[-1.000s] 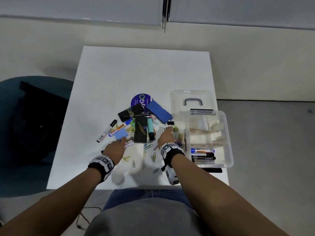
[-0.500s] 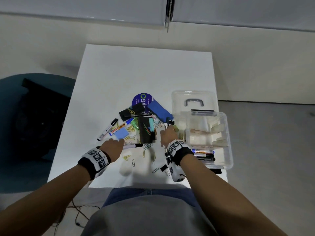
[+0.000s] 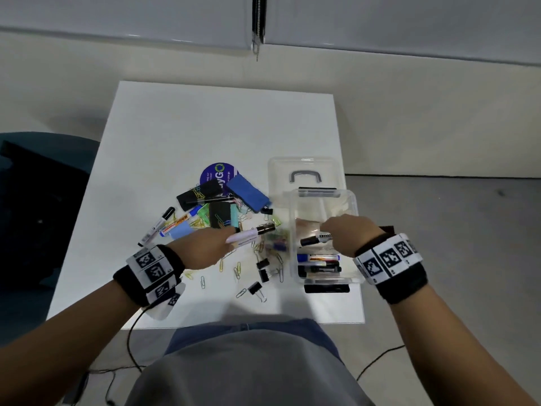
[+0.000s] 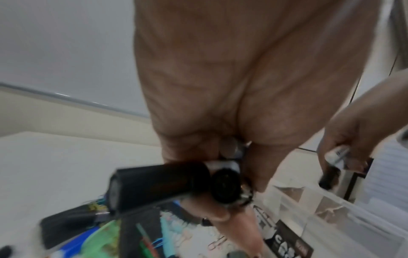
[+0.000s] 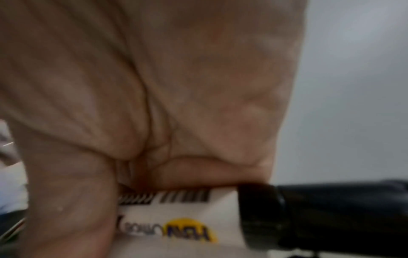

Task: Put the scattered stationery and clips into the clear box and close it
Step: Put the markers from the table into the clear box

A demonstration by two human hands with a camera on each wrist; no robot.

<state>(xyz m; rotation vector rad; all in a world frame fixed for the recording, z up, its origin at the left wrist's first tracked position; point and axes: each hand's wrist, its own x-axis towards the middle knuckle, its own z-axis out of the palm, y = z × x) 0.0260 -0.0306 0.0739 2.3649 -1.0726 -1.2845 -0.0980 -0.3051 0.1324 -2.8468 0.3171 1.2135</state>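
- Two hands each hold a marker: the right hand [image 3: 352, 234] curls its fingers round a white marker with a black cap [image 3: 315, 239], cap pointing left, over the open clear box [image 3: 352, 206].
- The left hand [image 3: 205, 244] grips a pale lilac marker [image 3: 250, 233] with a dark cap; its tip points right toward the box, above the loose paper clips [image 3: 237, 271].
- Inside the box, along its near end, lie more markers [image 3: 319, 263]; its lid [image 3: 304, 174] lies open behind it, handle up.
- Left of the box sits the remaining pile: a blue eraser [image 3: 247, 193], black blocks, a whiteboard marker [image 3: 156, 227], sticky notes, and binder clips [image 3: 262, 275] nearer the table's [image 3: 205, 127] front edge.
- Half a second ago the right hand was down at the pile beside the box; now it is raised over the box with its marker. The left hand, then low on the table at the left, has lifted its marker and come rightward.
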